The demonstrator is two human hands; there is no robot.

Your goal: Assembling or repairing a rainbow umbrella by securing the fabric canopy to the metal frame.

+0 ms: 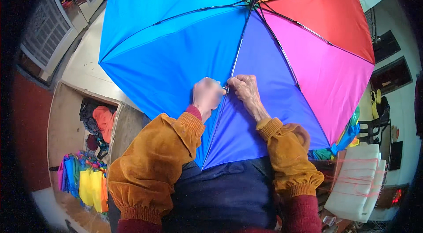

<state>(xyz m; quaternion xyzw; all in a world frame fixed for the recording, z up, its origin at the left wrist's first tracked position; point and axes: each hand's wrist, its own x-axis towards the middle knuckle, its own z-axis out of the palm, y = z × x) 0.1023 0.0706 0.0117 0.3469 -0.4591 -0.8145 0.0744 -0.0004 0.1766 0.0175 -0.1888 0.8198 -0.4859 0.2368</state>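
Observation:
An open umbrella [202, 39] with rainbow-coloured panels lies inside-up before me, its dark ribs and central hub showing. One metal rib [239, 52] runs down the seam between the blue and violet panels. My left hand [207, 95] is closed beside this rib, on the blue side. A small shiny piece shows at its fingertips, too small to name. On the violet side my right hand [246, 92] is closed, thumb and fingers pinching at the same rib. The umbrella's lower tip rests against my dark-clad lap [224, 189].
To the left stands an open wooden box [68, 114] with cloth in it. Folded rainbow-coloured fabric [90, 184] hangs near it. At right are white slabs [354, 182] tied with red string, and more coloured fabric [348, 136]. A chair [374, 129] stands behind.

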